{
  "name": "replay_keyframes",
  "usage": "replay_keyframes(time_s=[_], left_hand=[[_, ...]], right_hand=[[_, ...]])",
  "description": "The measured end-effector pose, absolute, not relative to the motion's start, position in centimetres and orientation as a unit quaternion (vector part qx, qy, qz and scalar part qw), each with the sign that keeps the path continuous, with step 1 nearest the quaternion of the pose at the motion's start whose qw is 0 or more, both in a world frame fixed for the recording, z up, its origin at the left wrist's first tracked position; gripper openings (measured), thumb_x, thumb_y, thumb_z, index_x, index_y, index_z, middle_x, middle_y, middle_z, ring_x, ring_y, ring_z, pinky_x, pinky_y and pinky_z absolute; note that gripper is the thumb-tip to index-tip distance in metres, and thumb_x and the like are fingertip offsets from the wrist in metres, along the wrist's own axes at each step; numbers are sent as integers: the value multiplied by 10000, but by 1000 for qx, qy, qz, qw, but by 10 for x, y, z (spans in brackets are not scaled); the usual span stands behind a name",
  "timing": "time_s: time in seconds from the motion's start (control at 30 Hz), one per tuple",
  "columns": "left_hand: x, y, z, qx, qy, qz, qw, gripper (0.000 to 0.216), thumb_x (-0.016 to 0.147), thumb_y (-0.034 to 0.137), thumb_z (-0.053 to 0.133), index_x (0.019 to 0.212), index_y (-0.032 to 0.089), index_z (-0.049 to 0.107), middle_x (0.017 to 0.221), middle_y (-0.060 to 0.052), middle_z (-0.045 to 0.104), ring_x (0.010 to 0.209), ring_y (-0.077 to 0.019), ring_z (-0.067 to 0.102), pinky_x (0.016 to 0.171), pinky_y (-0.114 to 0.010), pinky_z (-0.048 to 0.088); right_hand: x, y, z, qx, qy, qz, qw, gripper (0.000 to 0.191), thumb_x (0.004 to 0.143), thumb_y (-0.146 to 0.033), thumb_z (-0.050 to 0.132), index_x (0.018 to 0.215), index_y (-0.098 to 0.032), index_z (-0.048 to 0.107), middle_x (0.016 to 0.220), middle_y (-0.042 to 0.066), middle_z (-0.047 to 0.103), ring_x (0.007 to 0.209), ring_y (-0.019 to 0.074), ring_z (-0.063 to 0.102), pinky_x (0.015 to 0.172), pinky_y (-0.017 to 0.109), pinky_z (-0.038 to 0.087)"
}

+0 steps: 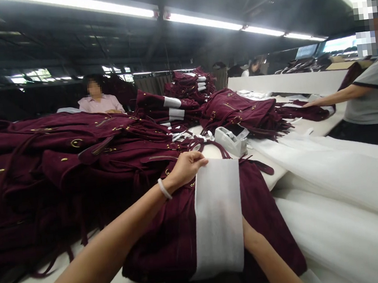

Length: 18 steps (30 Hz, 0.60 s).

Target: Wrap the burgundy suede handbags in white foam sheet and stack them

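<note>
Fingers point(200, 156) of the left hand point(185, 165) pinch the far left corner of the white sheet point(219, 219), as I read it from my end of the head view. The sheet lies across the maroon bag point(263, 201), directly in front of me, its long axis running from the near edge of the bag towards the far end. From that pinch, nearly all of it lies towards me and to the right. The right hand point(248, 232) goes behind the sheet's right edge, nearer its middle; its fingers are covered, so I cannot tell whether they grasp anything. For the far end, I judge the left hand nearer; for the right edge, the right hand, with the tape dispenser point(229, 142) just beyond the far end
</note>
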<state>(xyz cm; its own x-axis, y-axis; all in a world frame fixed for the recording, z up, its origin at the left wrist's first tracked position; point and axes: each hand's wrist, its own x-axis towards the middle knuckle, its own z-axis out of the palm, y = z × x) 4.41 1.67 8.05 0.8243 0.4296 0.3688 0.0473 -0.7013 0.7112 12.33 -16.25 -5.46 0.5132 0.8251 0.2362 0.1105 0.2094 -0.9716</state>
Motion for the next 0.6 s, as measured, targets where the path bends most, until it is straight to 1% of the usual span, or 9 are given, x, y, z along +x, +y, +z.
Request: replay_keyframes(time_s=[0.07,0.13,0.2,0.23,0.33,0.47,0.53,0.6], left_hand=[[62,28,54,881,215,226,355,232,815,286,572,647,128,602,589,21,503,554,-104,440,543,-222,339],[70,36,29,885,244,200,343,243,779,256,586,570,133,564,533,39,448,512,-94,399,517,-221,304],[70,41,11,892,251,183,328,252,752,241,604,529,139,547,503,47,423,495,-93,392,510,-222,293],[69,42,5,896,254,175,320,254,750,242,607,524,141,550,495,48,419,491,-94,395,507,-222,292],[68,44,-4,909,254,159,289,232,771,262,614,572,144,599,515,40,460,512,-106,440,515,-224,303],[79,45,-1,924,260,158,230,193,806,279,619,666,152,661,613,-1,574,599,-141,532,576,-243,348],[85,43,-1,935,250,153,202,196,822,274,617,677,154,671,664,-28,618,650,-161,567,632,-259,382],[90,41,-3,949,215,143,178,195,819,260,640,656,157,670,732,-50,654,755,-185,598,732,-277,409]], right_hand=[[117,-172,-59,-593,-450,251,619,230,821,-299,524,611,-207,525,584,11,511,526,155,442,481,279,412],[113,-180,-57,-628,-511,178,560,195,756,-113,484,580,-195,467,619,6,495,547,136,435,490,255,360],[110,-185,-52,-642,-550,126,519,213,717,-9,430,602,-180,482,718,20,532,616,136,485,537,250,360],[109,-187,-49,-642,-556,118,514,235,717,18,411,623,-176,504,767,27,548,653,138,510,562,249,371],[109,-191,-45,-626,-565,134,520,270,744,45,406,657,-172,540,822,28,559,699,139,540,606,246,397],[116,-194,-48,-605,-578,177,519,263,749,33,447,586,-168,489,750,6,530,636,120,512,560,229,368],[119,-195,-50,-604,-573,195,518,254,753,13,473,573,-164,498,726,-1,531,624,115,504,553,224,361],[120,-197,-50,-612,-563,209,515,250,770,-26,502,560,-160,517,705,-4,536,615,115,495,550,223,362]])
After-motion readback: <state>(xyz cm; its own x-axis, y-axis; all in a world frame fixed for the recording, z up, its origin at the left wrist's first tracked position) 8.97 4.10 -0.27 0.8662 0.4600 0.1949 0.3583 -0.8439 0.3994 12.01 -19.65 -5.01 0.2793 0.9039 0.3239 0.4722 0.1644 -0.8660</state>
